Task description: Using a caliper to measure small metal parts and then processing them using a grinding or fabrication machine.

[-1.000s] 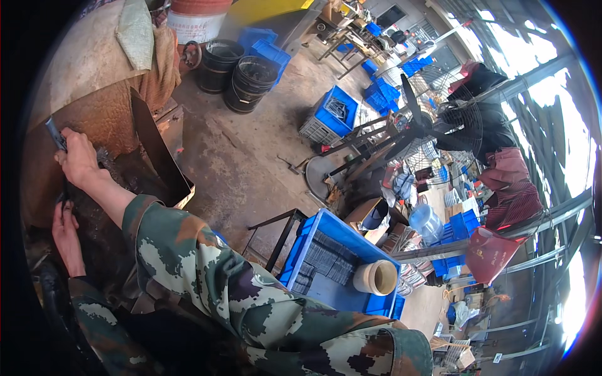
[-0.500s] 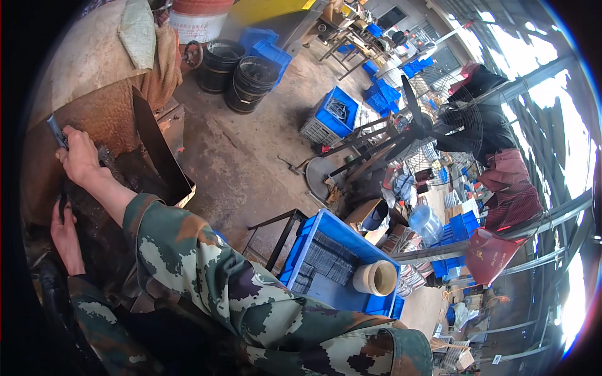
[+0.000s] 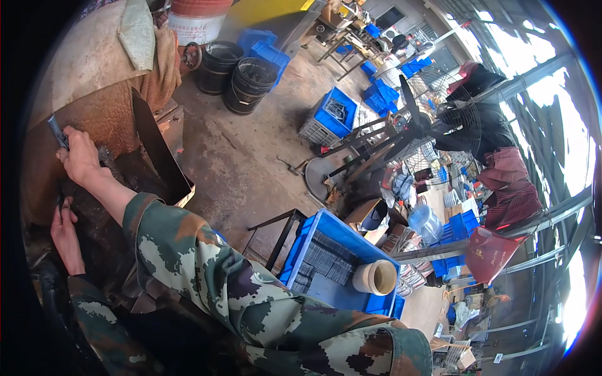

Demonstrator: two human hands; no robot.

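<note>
At the far left, my right hand (image 3: 83, 156) is closed round a blue-grey bar-like handle (image 3: 57, 130), whose upper end sticks out past the fingers. Lower down, my left hand (image 3: 66, 233) pinches a thin dark flat piece (image 3: 61, 203) between thumb and fingers. Part of that piece is hidden by the hand and by shadow. Both hands are over a dark, grimy work area beside a brown leathery cover (image 3: 103, 119). A thin dark metal sheet (image 3: 153, 141) stands upright to the right of my right hand.
Right of my arm, a blue crate (image 3: 316, 219) holds stacked dark flat pieces (image 3: 329, 257) and a beige bucket (image 3: 375, 277). Two black buckets (image 3: 251, 84) stand farther off. Beyond are a large floor fan (image 3: 420, 125) and a smaller blue crate (image 3: 338, 113).
My left fingers have shifted slightly, and less of the dark piece shows above them. My right hand stays in place on the handle.
</note>
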